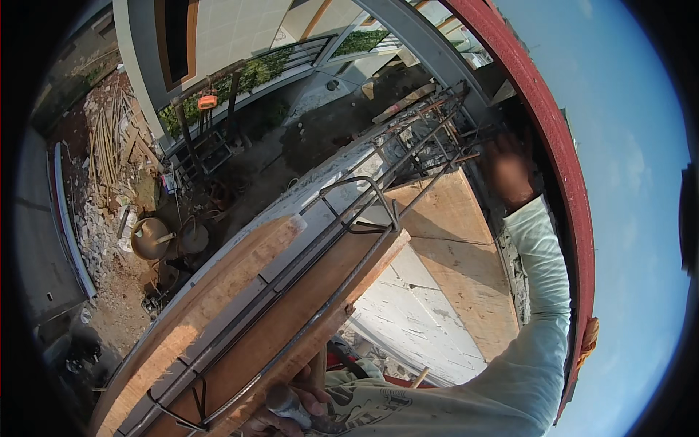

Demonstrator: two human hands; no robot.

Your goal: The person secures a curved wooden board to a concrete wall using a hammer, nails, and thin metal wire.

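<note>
At the bottom edge, my left hand (pixel 314 402) is closed around a hammer (pixel 285 403), whose grey metal head shows beside the fingers. My left hand is next to a long wooden formwork board (pixel 291 320), partly hidden by it. My right arm reaches far up to the right, and my right hand (pixel 510 173) is in shadow and somewhat blurred. Its fingers look stretched out, close to the ends of the steel rebar (pixel 437 142) and the dark inner side of a red beam (pixel 542 95). Bent wire stirrups (pixel 360 189) wrap the long bars over the board.
A wooden panel (pixel 451 240) lies beyond the board, by my right sleeve. Down below on the left are a bucket (pixel 151 239), a pile of wood strips (pixel 116 146) and rubble. An orange hoist (pixel 207 102) hangs before a building with a railing (pixel 284 58).
</note>
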